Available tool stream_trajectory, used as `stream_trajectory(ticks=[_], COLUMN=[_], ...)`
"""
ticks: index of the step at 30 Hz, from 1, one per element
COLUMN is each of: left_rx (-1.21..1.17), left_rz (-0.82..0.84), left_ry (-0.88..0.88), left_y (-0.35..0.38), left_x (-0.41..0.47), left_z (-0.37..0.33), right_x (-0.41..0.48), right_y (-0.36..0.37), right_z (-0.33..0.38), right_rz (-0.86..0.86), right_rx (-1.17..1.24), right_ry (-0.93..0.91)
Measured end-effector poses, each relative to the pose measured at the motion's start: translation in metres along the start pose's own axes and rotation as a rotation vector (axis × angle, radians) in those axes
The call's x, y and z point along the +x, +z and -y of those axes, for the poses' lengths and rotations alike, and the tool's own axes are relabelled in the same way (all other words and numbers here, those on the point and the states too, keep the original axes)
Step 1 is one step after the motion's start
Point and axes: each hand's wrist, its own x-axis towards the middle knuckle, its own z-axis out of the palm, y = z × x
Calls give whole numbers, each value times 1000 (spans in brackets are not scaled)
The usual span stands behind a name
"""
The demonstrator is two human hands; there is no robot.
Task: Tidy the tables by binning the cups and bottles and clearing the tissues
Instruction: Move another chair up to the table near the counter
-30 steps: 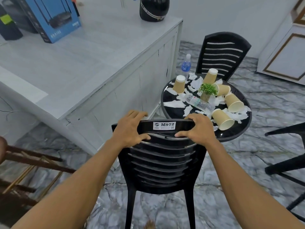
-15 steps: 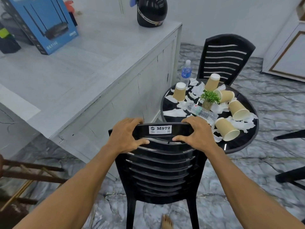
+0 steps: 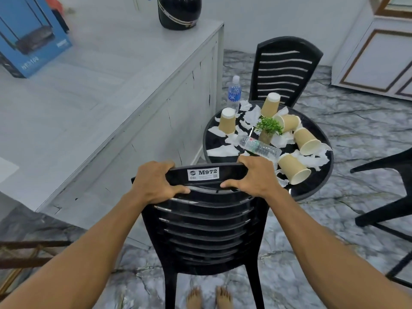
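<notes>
Left hand: the left hand (image 3: pixel 156 181) grips the left end of the top rail of the chair (image 3: pixel 205 230), with the fingers curled over the far edge and the thumb on the near face. The hold is the same as a second ago.
Chair: it has barely shifted against the round counter (image 3: pixel 318 181). The view has tipped down, so bare feet (image 3: pixel 195 298) now show behind its legs.
Right hand: the right hand (image 3: pixel 256 177) holds the rail's right end the same way, fingers wrapped over it.
Just past the right fingers: a lying bottle (image 3: pixel 259 147), and a tipped cup (image 3: pixel 293 170) just to their right.
Further beyond: four more cups (image 3: pixel 227 121), tissues (image 3: pixel 221 150) scattered among them, and a small plant (image 3: pixel 268 128).
Standing bottle: the standing bottle (image 3: pixel 233 92) is at the far left edge. I cannot tell if it is on the counter or behind it.
Meaning: nothing has been cleared yet. The chair probably has to be moved aside before the hands can reach the litter. No bin is in view.
</notes>
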Motion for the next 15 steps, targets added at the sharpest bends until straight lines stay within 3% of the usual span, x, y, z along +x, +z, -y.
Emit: stream_trajectory(ticks=[6, 10, 15], left_rx=[-26, -40, 17], left_rz=[120, 163, 205], left_ry=[104, 244, 347], left_y=[-2, -3, 21], left_x=[14, 49, 74], left_z=[-24, -59, -92], right_x=[-39, -62, -83], right_y=[-24, -45, -52], right_z=[-5, -28, -49], right_rz=[-64, -181, -127], right_rx=[-39, -87, -141], right_ry=[20, 193, 380])
